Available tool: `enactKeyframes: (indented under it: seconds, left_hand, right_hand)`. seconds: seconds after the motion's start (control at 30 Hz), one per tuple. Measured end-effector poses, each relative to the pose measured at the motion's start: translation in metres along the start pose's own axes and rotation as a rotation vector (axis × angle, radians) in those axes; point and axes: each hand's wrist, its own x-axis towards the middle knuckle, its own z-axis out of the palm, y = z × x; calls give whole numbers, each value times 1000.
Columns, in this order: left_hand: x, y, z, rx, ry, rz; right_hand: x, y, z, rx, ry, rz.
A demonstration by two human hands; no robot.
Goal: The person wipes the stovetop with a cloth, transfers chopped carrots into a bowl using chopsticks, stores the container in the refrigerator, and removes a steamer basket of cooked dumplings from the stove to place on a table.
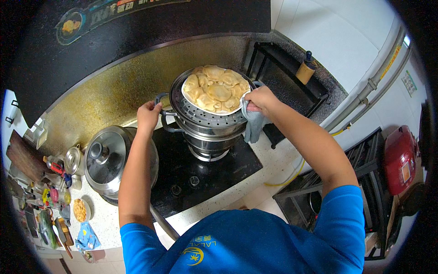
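Note:
A white plate [185, 96] heaped with dumplings [219, 89] is on or just above the perforated tray of a stainless steel steamer [213, 133]; I cannot tell whether it touches. My right hand [262, 100] grips the plate's right rim through a folded grey cloth [252, 124], which hangs down beside the pot. At the steamer's left side, my left hand [149, 114] has its fingers closed around a dark side handle [159, 98] of the upper tier. Below, the pot stands on a burner of the black glass hob [205, 178].
Left of the hob, a glass lid [106, 161] covers a long-handled pan. A bowl of yellow food [80, 210], jars and a blue patterned cloth [87, 237] crowd the left counter. Behind the steamer stands a black rack [287, 72]. A red appliance [401, 161] sits at right; the range hood overhangs.

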Motion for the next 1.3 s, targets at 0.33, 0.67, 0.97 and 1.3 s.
enactKeyframes:
  seconds: [0.33, 0.67, 0.97, 1.3]
  left_hand:
    - [-5, 9, -1, -84, -1, -64]
    - [-8, 19, -5, -123, -41, -160]
    - [-12, 22, -9, -231, -57, -183]
    - [-21, 10, -15, -322, -46, -238]
  right_hand:
    - [7, 8, 7, 17, 90, -23]
    - [9, 12, 11, 44, 200, -91]
    - [-1, 13, -1, 64, 187, -105]
    - [-28, 25, -23, 100, 157, -177]
